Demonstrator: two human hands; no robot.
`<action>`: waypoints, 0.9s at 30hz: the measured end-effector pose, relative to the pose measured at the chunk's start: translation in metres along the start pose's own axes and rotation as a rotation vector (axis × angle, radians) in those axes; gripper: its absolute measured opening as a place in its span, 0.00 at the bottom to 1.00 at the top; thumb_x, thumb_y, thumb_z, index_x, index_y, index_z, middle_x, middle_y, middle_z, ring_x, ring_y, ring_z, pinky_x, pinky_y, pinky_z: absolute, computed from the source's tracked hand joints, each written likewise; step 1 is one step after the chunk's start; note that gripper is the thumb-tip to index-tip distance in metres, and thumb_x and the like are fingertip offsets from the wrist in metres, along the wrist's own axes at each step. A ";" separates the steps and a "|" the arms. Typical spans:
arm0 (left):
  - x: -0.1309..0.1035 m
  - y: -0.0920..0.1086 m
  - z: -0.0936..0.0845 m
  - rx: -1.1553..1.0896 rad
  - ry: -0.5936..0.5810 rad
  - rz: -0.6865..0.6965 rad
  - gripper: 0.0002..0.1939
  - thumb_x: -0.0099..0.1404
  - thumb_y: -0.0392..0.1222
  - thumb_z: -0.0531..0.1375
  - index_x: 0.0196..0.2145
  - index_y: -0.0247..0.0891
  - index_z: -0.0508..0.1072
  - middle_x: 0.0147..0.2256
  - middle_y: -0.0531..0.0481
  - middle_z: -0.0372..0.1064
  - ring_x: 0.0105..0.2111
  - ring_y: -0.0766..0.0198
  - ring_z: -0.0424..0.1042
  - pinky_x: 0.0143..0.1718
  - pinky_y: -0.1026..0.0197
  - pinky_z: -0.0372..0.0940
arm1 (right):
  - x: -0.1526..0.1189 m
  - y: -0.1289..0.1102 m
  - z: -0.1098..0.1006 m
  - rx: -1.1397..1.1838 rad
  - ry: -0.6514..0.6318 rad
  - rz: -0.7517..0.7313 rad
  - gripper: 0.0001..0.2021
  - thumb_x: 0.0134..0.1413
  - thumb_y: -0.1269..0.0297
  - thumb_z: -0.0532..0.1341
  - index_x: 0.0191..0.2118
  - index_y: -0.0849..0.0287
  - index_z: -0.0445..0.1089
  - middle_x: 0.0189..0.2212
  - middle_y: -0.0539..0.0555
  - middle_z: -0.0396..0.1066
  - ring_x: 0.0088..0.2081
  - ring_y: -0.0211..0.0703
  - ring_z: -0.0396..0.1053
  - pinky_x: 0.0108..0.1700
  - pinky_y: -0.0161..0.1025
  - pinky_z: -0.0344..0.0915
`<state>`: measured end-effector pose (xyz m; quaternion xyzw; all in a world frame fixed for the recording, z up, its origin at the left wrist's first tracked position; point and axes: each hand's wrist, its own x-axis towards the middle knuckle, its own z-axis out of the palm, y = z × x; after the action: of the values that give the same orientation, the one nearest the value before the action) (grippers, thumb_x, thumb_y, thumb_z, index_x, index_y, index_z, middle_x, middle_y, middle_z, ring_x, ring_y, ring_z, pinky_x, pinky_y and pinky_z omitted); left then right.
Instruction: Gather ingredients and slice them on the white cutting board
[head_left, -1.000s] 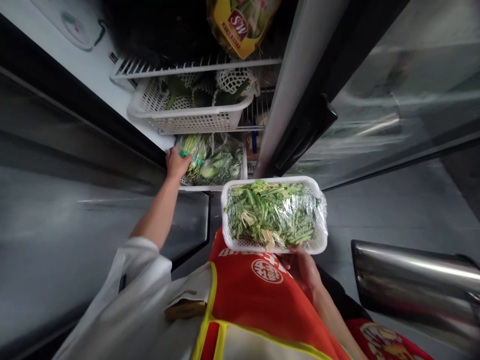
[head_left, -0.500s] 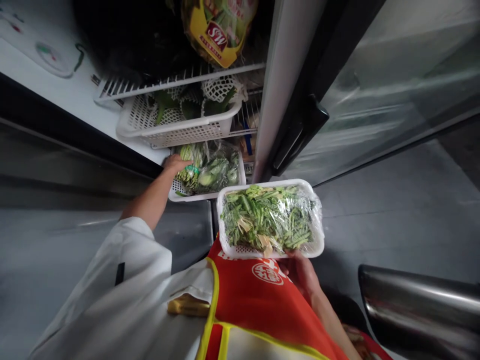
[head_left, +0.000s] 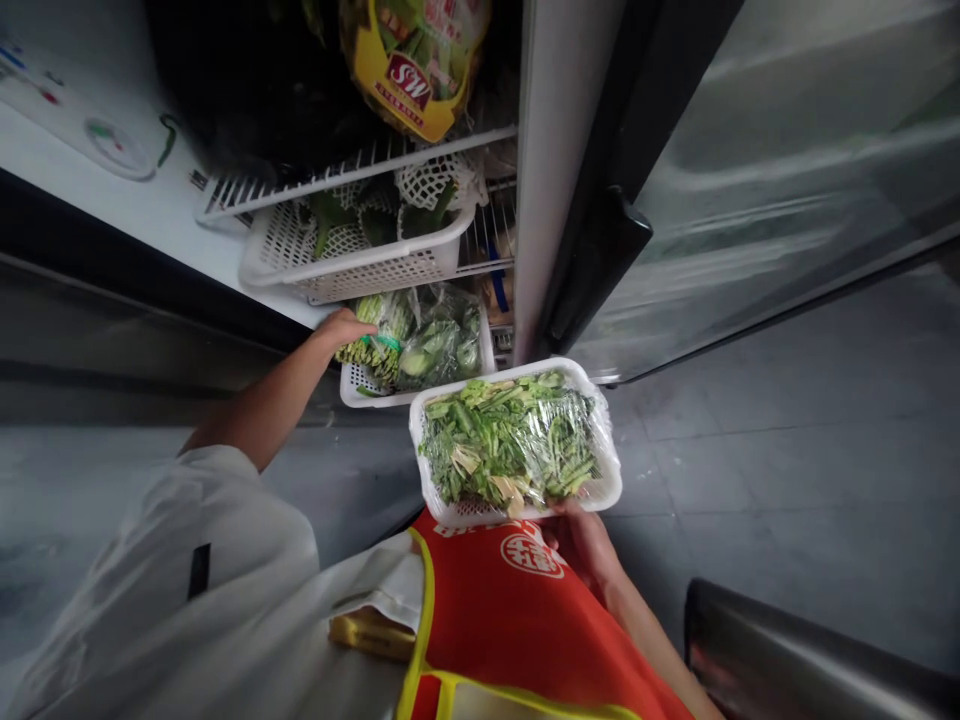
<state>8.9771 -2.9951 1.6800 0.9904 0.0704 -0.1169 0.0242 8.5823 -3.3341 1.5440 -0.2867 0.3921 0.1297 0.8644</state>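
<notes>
My left hand (head_left: pixel 343 328) reaches into a low white basket (head_left: pixel 386 400) inside the fridge. Its thumb lies over a bundle of asparagus (head_left: pixel 373 350) with a green band; the other fingers are mostly hidden at the bundle's left side. Beside the asparagus, leafy greens (head_left: pixel 442 345) in clear plastic fill the basket's right part. In front of my apron, my right hand (head_left: pixel 581 540) grips the near edge of a white perforated basket (head_left: pixel 611 490). This one is full of cut green vegetables (head_left: pixel 510 440) under cling film and is tilted slightly.
Above the low basket, another white basket (head_left: pixel 367 270) holds green vegetables in foam nets under a wire shelf (head_left: pixel 360 172). A yellow-labelled bag (head_left: pixel 412 75) stands on that shelf. The open fridge door with its black handle (head_left: pixel 600 270) is at right. A metal cylinder (head_left: pixel 810 650) lies lower right.
The film-covered basket has shifted a little left in view and tilted. The asparagus tips spread further left beside my left hand. My view has shifted slightly.
</notes>
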 end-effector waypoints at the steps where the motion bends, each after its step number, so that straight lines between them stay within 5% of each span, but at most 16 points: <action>1: -0.003 0.003 -0.003 0.019 0.000 0.003 0.21 0.52 0.60 0.67 0.24 0.36 0.74 0.23 0.46 0.67 0.29 0.54 0.72 0.28 0.58 0.60 | 0.003 0.001 0.001 -0.006 -0.034 0.030 0.09 0.35 0.68 0.68 0.25 0.58 0.66 0.19 0.57 0.72 0.16 0.35 0.59 0.17 0.34 0.54; 7: -0.022 0.016 -0.023 0.051 0.048 -0.050 0.19 0.53 0.56 0.67 0.22 0.37 0.71 0.22 0.48 0.64 0.28 0.56 0.71 0.26 0.59 0.58 | 0.017 0.002 -0.002 -0.024 -0.099 0.067 0.14 0.32 0.65 0.68 0.29 0.58 0.65 0.16 0.49 0.67 0.15 0.35 0.59 0.16 0.32 0.53; 12: -0.038 0.019 -0.028 0.066 0.019 -0.080 0.20 0.55 0.58 0.65 0.24 0.36 0.72 0.23 0.47 0.66 0.27 0.55 0.72 0.24 0.59 0.59 | 0.026 0.004 -0.014 -0.030 -0.100 0.094 0.11 0.37 0.63 0.67 0.26 0.59 0.65 0.18 0.53 0.70 0.15 0.34 0.61 0.17 0.32 0.56; 17: -0.058 0.032 -0.029 0.165 -0.013 -0.074 0.23 0.57 0.58 0.63 0.37 0.32 0.76 0.36 0.37 0.77 0.39 0.46 0.78 0.30 0.59 0.65 | 0.028 -0.001 -0.025 -0.097 -0.115 0.152 0.13 0.39 0.57 0.67 0.24 0.60 0.67 0.15 0.53 0.68 0.15 0.35 0.62 0.18 0.32 0.56; 21: -0.083 0.040 -0.026 0.220 -0.019 -0.098 0.30 0.57 0.56 0.63 0.51 0.30 0.72 0.49 0.30 0.76 0.48 0.42 0.77 0.37 0.57 0.69 | 0.029 -0.008 -0.038 -0.128 -0.078 0.140 0.15 0.36 0.55 0.69 0.24 0.60 0.67 0.14 0.51 0.67 0.14 0.34 0.60 0.17 0.31 0.55; 27: -0.117 0.039 -0.036 0.276 -0.056 -0.170 0.32 0.56 0.57 0.62 0.52 0.32 0.71 0.49 0.30 0.75 0.48 0.40 0.77 0.37 0.56 0.67 | 0.039 -0.009 -0.059 -0.119 -0.085 0.225 0.16 0.35 0.57 0.73 0.29 0.58 0.69 0.20 0.51 0.72 0.16 0.34 0.64 0.18 0.31 0.58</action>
<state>8.8785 -3.0470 1.7436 0.9711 0.1366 -0.1546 -0.1201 8.5770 -3.3763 1.4869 -0.2861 0.3764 0.2609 0.8417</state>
